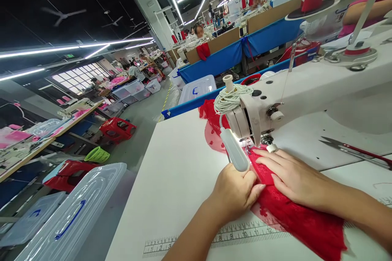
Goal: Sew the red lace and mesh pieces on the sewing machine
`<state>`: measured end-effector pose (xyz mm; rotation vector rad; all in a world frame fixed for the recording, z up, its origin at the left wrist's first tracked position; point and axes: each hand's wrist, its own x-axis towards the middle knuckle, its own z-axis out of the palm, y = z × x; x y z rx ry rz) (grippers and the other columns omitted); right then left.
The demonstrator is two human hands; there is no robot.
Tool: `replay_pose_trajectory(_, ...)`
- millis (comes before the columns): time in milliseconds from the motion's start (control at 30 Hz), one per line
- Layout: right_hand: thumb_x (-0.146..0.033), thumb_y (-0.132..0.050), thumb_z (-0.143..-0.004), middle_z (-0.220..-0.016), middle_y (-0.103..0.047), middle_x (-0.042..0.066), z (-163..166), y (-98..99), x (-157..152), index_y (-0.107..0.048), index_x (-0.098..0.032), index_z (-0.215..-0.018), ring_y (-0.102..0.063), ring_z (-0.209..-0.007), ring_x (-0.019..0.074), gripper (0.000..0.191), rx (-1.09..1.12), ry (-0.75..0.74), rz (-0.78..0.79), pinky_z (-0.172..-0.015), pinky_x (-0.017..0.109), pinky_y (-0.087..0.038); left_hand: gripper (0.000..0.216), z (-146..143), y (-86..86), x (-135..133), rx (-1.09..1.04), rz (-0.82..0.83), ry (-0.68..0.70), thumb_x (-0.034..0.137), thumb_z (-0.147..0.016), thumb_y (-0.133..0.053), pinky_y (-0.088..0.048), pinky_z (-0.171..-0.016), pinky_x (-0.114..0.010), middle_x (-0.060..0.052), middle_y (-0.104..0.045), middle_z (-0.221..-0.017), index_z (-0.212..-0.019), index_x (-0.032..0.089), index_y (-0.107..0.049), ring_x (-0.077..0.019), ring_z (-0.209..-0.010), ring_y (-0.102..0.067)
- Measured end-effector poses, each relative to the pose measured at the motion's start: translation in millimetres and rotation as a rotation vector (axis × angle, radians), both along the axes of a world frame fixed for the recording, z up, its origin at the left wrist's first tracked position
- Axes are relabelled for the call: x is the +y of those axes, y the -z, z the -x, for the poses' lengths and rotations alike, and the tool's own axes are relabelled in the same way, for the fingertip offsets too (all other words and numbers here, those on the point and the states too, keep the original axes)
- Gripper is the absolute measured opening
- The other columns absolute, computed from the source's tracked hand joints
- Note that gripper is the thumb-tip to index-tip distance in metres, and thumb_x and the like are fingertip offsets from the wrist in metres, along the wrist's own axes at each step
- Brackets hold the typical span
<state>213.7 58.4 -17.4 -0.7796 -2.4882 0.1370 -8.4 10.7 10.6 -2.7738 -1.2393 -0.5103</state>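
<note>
Red lace fabric (301, 222) runs under the needle area of a white sewing machine (306, 89) and spreads toward me over the table. My left hand (235, 187) is closed on the near left edge of the cloth, thumb against fingers. Flat on top of the fabric, to the right of the presser foot (247, 149), lies my right hand (294, 175) with fingers stretched out. A grey-white lamp (235, 149) hangs in front of the needle and partly hides my left fingers. More of the sheer red cloth (212, 136) shows behind the machine head.
Scissors (355, 151) lie on the machine bed at right. A ruler scale (239, 234) marks the table's near side. Lidded plastic bins (76, 212) stand left of the table, and red stools (116, 130) on the floor. Other people work farther back.
</note>
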Motion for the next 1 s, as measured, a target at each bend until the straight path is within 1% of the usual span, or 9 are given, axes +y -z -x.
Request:
replay_pose_trajectory(100,-0.006,-0.044,-0.081,-0.133,-0.07,0.012,-4,6.4,-1,-0.068,-0.017,-0.129,-0.065,-0.119,0.0268,0.055,0.009,0.011,-0.034,-0.092,0.042,-0.061,0.04,-3,-4.2,-4,-0.018,0.071,-0.049,0.046,-0.107,-0.04,-0.051,-0.065,-0.034,-0.007,-0.067,-0.085,-0.098,0.014,-0.063,-0.0215,-0.073,-0.058)
replay_pose_trajectory(200,-0.006,-0.045,-0.08,-0.132,-0.072,0.008,-7,10.8,-2,-0.067,-0.019,-0.13,-0.067,-0.113,0.0265,0.056,0.018,0.029,-0.093,-0.086,0.042,-0.063,0.06,-6,-6.1,-8,0.003,0.076,-0.048,0.059,-0.107,-0.034,-0.056,-0.071,-0.037,-0.013,-0.069,-0.097,-0.124,0.008,-0.061,-0.0258,-0.085,-0.063)
replay_pose_trajectory(267,-0.005,-0.046,-0.079,-0.126,-0.075,0.006,-9,10.7,-2,-0.069,-0.022,-0.126,-0.068,-0.109,0.0262,0.054,0.036,0.025,-0.112,-0.082,0.041,-0.063,0.07,-7,-4.7,-11,0.025,0.052,-0.038,0.066,-0.105,-0.032,-0.057,-0.072,-0.038,-0.015,-0.069,-0.099,-0.131,0.006,-0.06,-0.0269,-0.087,-0.065)
replay_pose_trajectory(400,-0.002,-0.048,-0.075,-0.112,-0.079,0.005,-10,2.5,0,-0.071,-0.023,-0.118,-0.069,-0.097,0.0235,0.053,0.058,-0.016,-0.148,-0.074,0.035,-0.062,0.082,-6,1.3,-13,0.004,-0.035,-0.04,0.073,-0.102,-0.027,-0.06,-0.072,-0.038,-0.02,-0.07,-0.108,-0.131,0.006,-0.063,-0.0264,-0.085,-0.067)
replay_pose_trajectory(500,-0.002,-0.047,-0.072,-0.106,-0.08,0.006,-9,-2.9,0,-0.071,-0.021,-0.115,-0.069,-0.09,0.0232,0.053,0.059,-0.015,-0.203,-0.069,0.033,-0.061,0.084,-6,5.5,-14,-0.008,-0.119,-0.047,0.073,-0.101,-0.025,-0.06,-0.073,-0.039,-0.023,-0.07,-0.119,-0.129,0.006,-0.067,-0.028,-0.089,-0.068)
replay_pose_trajectory(633,-0.001,-0.046,-0.07,-0.105,-0.08,0.007,-7,1.9,-2,-0.07,-0.018,-0.117,-0.069,-0.087,0.0236,0.055,0.051,0.012,-0.223,-0.066,0.033,-0.06,0.083,-6,8.3,-15,0.013,-0.13,-0.068,0.074,-0.1,-0.028,-0.06,-0.072,-0.04,-0.023,-0.07,-0.123,-0.13,0.007,-0.068,-0.0292,-0.09,-0.067)
replay_pose_trajectory(800,-0.002,-0.044,-0.075,-0.108,-0.079,0.007,-5,11.8,-4,-0.072,-0.02,-0.12,-0.068,-0.093,0.0247,0.056,0.067,0.091,-0.191,-0.071,0.037,-0.061,0.082,-6,7.6,-15,0.035,-0.177,-0.079,0.073,-0.102,-0.025,-0.057,-0.072,-0.04,-0.022,-0.071,-0.121,-0.13,0.01,-0.069,-0.0272,-0.084,-0.064)
replay_pose_trajectory(900,-0.004,-0.043,-0.08,-0.111,-0.079,0.008,-4,8.6,-2,-0.073,-0.02,-0.119,-0.068,-0.087,0.0236,0.052,0.049,0.086,-0.158,-0.067,0.036,-0.06,0.081,-7,6.1,-12,0.047,-0.219,-0.096,0.07,-0.103,-0.022,-0.056,-0.075,-0.04,-0.021,-0.072,-0.12,-0.128,0.01,-0.07,-0.0269,-0.086,-0.064)
replay_pose_trajectory(1000,-0.007,-0.043,-0.086,-0.108,-0.079,0.009,-2,3.0,2,-0.074,-0.021,-0.11,-0.068,-0.086,0.0233,0.042,0.04,0.072,-0.162,-0.065,0.034,-0.058,0.078,-7,5.7,-10,0.083,-0.224,-0.116,0.072,-0.102,-0.028,-0.055,-0.078,-0.041,-0.02,-0.072,-0.123,-0.129,0.011,-0.07,-0.0278,-0.09,-0.065)
